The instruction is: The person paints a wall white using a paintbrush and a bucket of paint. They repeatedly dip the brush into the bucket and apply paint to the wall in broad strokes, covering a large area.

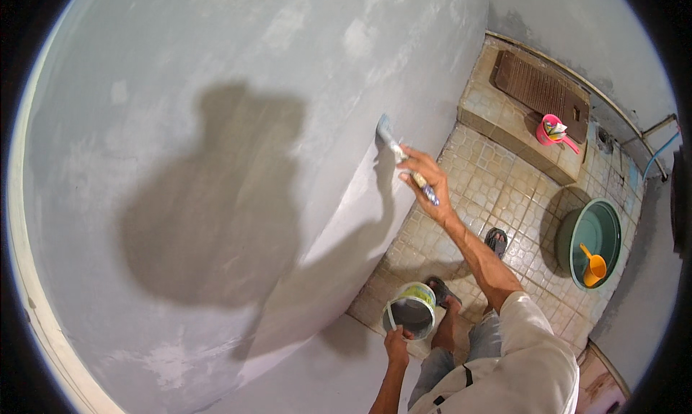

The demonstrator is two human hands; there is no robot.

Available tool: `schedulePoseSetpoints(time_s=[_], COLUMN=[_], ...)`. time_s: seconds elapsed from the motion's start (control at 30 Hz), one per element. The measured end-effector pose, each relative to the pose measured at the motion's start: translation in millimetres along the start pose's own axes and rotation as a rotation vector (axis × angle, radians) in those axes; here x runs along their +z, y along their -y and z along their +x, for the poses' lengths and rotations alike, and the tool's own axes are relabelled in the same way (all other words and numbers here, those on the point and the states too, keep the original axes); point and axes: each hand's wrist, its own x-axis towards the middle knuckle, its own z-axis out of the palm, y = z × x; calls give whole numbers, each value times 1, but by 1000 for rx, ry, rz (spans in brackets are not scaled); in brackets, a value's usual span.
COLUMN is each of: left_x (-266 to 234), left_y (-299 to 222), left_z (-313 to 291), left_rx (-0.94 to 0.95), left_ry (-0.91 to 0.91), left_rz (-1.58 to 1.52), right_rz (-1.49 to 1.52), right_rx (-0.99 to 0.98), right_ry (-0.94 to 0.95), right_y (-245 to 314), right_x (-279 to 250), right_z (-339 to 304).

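Observation:
My right hand (427, 177) is closed around the handle of a paintbrush (398, 152). The brush's pale, paint-wetted bristles meet the grey wall (317, 140). Lower down, my left hand (398, 340) grips a paint bucket (417, 293) at its near rim, beside its white handle. The bucket is tilted so its dark inside shows, with a yellow-green label on its outer side. How much paint it holds I cannot tell. Darker grey covers the upper wall, while a paler band (346, 212) runs along the bottom.
A tiled ledge (476, 100) carries a brown ridged washboard (537, 86) and a pink dipper (551, 129) with small items. On the tiled floor (461, 190) stands a green tub (605, 226) holding an orange dipper (593, 270). My sandalled feet are near the bucket.

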Motion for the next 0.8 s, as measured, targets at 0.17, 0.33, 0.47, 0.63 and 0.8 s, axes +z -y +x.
schedulePoseSetpoints(time_s=[0.17,0.33,0.47,0.63,0.8], left_x=[-10,-13,-16,-17,-21], left_y=[11,15,15,22,27], left_z=[8,9,9,11,14], left_rx=[-2,8,14,9,-8], left_ry=[18,-5,-11,-21,3], left_rz=[-38,-84,-65,-43,-72], right_rz=[225,448,462,390,55], right_rx=[140,436,464,369,-43], right_ry=[224,281,105,-112,-115], right_y=[30,23,-29,-26,-6], right_x=[2,-30,-52,-54,2], right_z=[-35,-12,32,43,-14])
